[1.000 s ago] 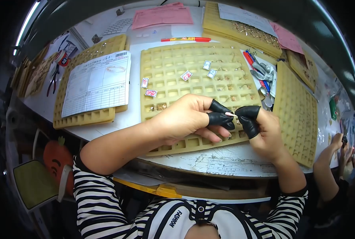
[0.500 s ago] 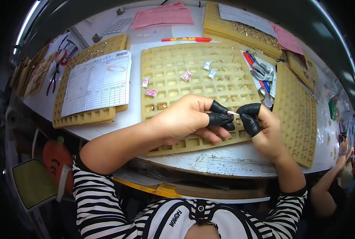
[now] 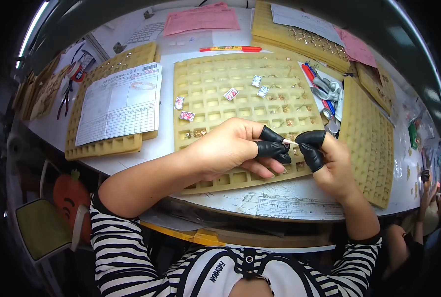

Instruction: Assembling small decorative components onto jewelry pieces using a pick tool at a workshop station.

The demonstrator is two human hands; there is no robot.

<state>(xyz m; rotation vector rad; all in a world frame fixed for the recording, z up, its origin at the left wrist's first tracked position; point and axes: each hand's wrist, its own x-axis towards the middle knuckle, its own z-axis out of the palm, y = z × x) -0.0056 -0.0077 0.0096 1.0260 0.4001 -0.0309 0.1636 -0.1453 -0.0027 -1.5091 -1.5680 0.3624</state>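
Note:
Above the near right part of a yellow compartment tray [image 3: 205,69], my two hands meet fingertip to fingertip. Black finger cots cover the thumb and index finger of each. My left hand [image 3: 237,146] is closed in a pinch; what its fingertips grip is too small to make out. A thin, pale, stick-like piece [image 3: 290,142] spans the gap between the fingertips, and my right hand [image 3: 330,159] pinches its right end. Small gold-coloured jewellery pieces [image 3: 200,133] sit in some of the tray's compartments. Several small paper tags [image 3: 231,94] lie on top.
More compartment trays flank the work, one under a printed form [image 3: 119,104] at left, another [image 3: 366,148] at right. Pliers and pens [image 3: 329,91] lie between trays. A red marker [image 3: 230,49] rests beyond the middle tray. A co-worker's arm [image 3: 420,213] shows at far right.
My right hand has shifted very slightly right, and a little more of the pale piece shows between the fingertips. The co-worker's arm at far right has moved.

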